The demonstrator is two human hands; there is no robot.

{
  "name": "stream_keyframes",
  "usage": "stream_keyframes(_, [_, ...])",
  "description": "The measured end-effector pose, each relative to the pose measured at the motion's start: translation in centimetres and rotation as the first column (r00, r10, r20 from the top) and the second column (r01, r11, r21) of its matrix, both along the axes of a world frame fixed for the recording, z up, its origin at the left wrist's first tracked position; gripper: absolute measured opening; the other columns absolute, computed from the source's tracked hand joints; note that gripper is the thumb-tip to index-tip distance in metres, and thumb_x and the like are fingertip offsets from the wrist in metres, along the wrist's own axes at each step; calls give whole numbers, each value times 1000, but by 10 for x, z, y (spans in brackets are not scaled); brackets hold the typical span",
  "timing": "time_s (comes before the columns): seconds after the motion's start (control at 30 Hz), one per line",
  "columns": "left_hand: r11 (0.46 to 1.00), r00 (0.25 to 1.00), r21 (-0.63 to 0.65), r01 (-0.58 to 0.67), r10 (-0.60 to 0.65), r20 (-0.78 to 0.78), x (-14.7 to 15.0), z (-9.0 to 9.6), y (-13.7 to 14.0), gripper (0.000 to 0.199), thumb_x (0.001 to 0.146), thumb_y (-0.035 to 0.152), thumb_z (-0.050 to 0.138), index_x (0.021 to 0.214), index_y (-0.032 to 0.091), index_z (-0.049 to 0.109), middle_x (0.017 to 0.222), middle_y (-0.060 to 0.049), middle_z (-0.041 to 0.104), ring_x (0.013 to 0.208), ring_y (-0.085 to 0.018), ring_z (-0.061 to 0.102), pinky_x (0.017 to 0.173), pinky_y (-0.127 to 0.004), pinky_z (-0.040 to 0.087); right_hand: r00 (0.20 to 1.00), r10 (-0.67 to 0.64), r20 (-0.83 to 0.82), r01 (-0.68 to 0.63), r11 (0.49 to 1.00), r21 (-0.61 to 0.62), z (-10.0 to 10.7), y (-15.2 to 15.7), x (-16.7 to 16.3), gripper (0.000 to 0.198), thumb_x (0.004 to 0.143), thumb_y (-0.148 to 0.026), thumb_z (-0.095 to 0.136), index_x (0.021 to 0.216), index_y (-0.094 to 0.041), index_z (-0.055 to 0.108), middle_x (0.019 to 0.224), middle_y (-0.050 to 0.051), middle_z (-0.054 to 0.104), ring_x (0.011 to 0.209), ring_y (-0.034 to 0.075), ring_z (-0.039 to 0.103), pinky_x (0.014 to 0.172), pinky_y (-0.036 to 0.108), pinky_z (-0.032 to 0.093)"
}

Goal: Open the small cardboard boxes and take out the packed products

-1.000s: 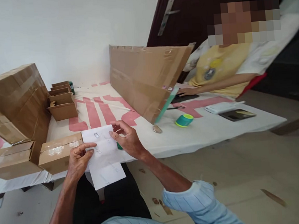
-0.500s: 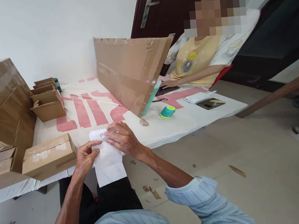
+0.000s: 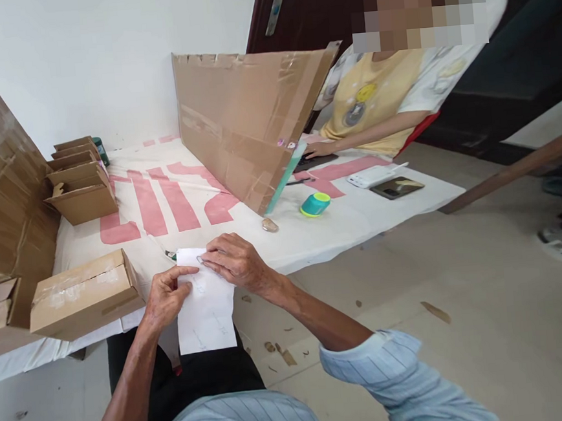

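Note:
A white sheet of paper with crease lines and faint handwriting hangs over my lap at the table's front edge. My left hand pinches its left edge between thumb and forefinger. At its upper right, my right hand has its fingers closed on the paper. A small grey loop shows at the right fingertips; I cannot tell whether it is a clip or a drawn mark. Just behind the paper's top left corner lies a small dark green and white object, partly hidden.
A taped cardboard box stands left of my hands, with larger boxes beyond. A cardboard panel stands across the table. A teal-and-yellow round container, a brown stone-like lump and a phone lie right. A person sits opposite.
The view has shifted slightly. My right fingers have shifted a little on the paper's upper part, and the sheet hangs straighter. The dark green and white object now shows behind it.

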State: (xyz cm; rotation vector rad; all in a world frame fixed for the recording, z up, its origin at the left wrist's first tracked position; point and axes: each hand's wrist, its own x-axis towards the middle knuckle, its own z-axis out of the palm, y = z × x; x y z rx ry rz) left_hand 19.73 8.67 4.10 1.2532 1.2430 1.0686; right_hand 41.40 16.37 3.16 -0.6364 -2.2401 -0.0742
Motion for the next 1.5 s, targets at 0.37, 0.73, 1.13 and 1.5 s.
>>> stream_keyframes(0.37, [999, 1000, -45, 24, -23, 15, 7, -10, -7, 41, 66, 28, 73, 102, 13, 86, 59, 3, 52, 52, -8, 32, 50, -22, 24, 960, 102, -262, -183, 933, -310, -2, -16, 5, 23, 108, -26, 51, 92, -23, 68, 96, 9, 70, 92, 22, 66, 83, 38, 55])
stream_keyframes(0.73, [994, 996, -108, 25, -16, 87, 28, -45, -23, 42, 66, 31, 76, 104, 15, 86, 78, -3, 68, 57, -10, 40, 51, -22, 29, 854, -301, -424, -313, 354, -881, -22, -45, 65, 47, 84, -68, 76, 85, -21, 72, 131, 14, 73, 115, 29, 70, 94, 44, 58])
stream_keyframes(1.13, [972, 966, 162, 172, -134, -223, 44, -38, 10, 37, 89, 23, 65, 124, 19, 79, 96, -8, 76, 76, -20, 63, 67, -30, 50, 761, -486, -430, -233, 413, -880, -52, -57, 79, 46, 80, -65, 77, 77, -20, 69, 71, 0, 60, 67, 15, 49, 65, 30, 41])
stream_keyframes(1.5, [862, 194, -30, 506, -147, -970, 29, -37, 93, 48, 85, -4, 49, 119, 21, 73, 119, -13, 74, 117, -32, 64, 99, -52, 46, 734, -541, -411, -153, 457, -876, -47, -13, 103, 46, 73, -64, 80, 77, -19, 70, 70, 0, 60, 66, 15, 48, 62, 29, 39])
